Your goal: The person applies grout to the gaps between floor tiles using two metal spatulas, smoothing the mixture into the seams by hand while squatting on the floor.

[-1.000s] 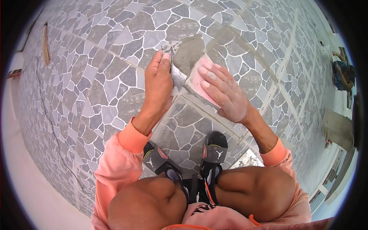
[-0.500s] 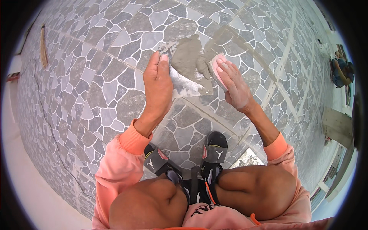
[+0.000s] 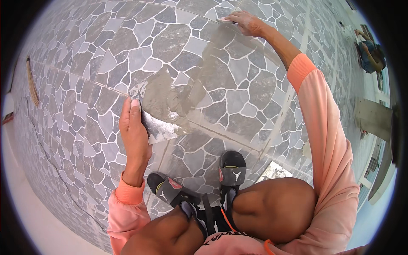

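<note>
Right grip closing over flat pink pad, I'm shifting from mortar-smeared metal plate to stone-patterned grey floor; left grip pinching plate.

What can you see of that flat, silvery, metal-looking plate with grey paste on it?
The flat, silvery, metal-looking plate is smeared. Wet-looking grey paste covers much of its top, leaving streaked bare patches nearest the person. The person's bare left hand grips its left edge. It sits over grey stone-patterned floor tiles; whether it touches them is unclear.
</note>
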{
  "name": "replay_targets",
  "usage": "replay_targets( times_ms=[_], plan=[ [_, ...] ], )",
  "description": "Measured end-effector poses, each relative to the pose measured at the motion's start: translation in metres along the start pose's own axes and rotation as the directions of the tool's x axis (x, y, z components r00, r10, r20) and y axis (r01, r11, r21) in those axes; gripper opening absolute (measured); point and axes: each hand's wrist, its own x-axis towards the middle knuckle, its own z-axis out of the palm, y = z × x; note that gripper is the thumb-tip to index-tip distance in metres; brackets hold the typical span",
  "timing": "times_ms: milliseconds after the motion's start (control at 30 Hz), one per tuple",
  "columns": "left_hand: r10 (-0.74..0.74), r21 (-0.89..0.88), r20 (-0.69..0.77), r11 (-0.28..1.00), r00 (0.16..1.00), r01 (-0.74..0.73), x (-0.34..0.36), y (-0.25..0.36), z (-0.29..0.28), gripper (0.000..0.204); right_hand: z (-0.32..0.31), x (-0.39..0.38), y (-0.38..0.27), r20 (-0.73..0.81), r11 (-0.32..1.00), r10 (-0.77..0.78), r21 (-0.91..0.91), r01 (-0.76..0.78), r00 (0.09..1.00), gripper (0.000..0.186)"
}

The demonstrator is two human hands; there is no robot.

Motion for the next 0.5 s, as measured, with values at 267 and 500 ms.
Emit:
replay_targets(
  times_ms=[267, 500],
  plan=[
    [-0.097, 0.072, -0.045, 0.992, 0.994, 0.1, 0.014, 0.013, -0.007, 0.037, 0.019, 0.004, 0.031, 0.067, 0.924, -0.359, 0.168, 0.344, 0.931, 0.046],
    [-0.073, 0.205, -0.051, 0.975, 0.996, 0.082, 0.032, 0.069, 0.029, 0.038, -0.005, -0.141, 0.026, 0.269, 0.982, -0.162, 0.141, 0.127, 0.949, 0.04]
  ],
)
